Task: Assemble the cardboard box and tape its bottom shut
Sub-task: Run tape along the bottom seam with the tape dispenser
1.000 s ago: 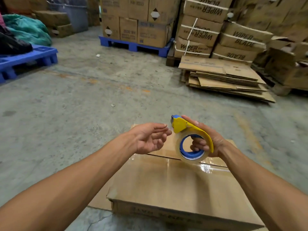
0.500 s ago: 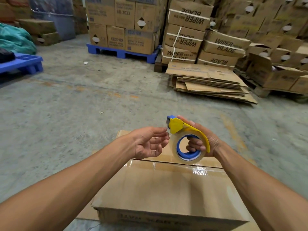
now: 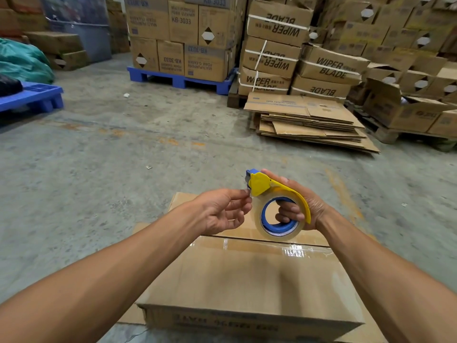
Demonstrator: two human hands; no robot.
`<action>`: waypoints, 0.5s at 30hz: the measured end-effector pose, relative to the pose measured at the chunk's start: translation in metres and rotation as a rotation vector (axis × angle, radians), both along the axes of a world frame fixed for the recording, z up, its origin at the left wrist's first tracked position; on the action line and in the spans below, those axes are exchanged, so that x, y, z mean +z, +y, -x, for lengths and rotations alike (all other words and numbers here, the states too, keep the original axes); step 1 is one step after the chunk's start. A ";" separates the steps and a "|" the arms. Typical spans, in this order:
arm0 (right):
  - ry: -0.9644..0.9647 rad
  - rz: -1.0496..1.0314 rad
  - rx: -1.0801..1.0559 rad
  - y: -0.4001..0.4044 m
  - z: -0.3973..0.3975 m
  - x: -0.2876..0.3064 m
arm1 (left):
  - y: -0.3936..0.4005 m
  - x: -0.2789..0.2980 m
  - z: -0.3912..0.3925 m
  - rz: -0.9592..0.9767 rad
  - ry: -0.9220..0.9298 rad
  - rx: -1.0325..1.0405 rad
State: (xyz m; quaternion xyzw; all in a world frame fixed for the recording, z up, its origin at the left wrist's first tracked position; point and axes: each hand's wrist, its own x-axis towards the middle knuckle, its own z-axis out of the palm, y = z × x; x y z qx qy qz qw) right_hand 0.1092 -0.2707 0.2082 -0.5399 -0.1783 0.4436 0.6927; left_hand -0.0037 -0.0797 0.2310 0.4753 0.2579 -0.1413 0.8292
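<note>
A brown cardboard box (image 3: pixel 247 280) stands on the floor below my hands, its upper face closed, with a glossy strip of clear tape (image 3: pixel 291 251) across the seam. My right hand (image 3: pixel 296 206) grips a yellow and blue tape dispenser (image 3: pixel 274 201) holding a roll of clear tape, fingers through the blue core. My left hand (image 3: pixel 222 211) is beside the dispenser's blade end, thumb and forefinger pinched at the tape's loose end. Both hands hover above the box's far edge.
A pile of flattened cartons (image 3: pixel 309 122) lies on the concrete floor ahead right. Stacked boxes marked "WIPER BLADE" (image 3: pixel 277 53) and others on a blue pallet (image 3: pixel 183 80) line the back. Another blue pallet (image 3: pixel 32 97) sits far left.
My left hand has moved right to the dispenser's blade end and its fingers have closed into a pinch on the tape end. The view has shifted slightly left.
</note>
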 end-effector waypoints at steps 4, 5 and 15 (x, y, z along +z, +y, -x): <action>0.008 0.030 0.003 -0.002 0.000 0.001 | -0.001 0.003 -0.001 -0.083 0.011 0.023; 0.009 0.040 0.010 -0.002 0.000 0.000 | -0.001 0.003 -0.002 -0.108 0.018 0.024; -0.105 0.187 0.203 -0.003 0.011 0.009 | 0.005 -0.024 -0.002 -0.245 0.030 0.039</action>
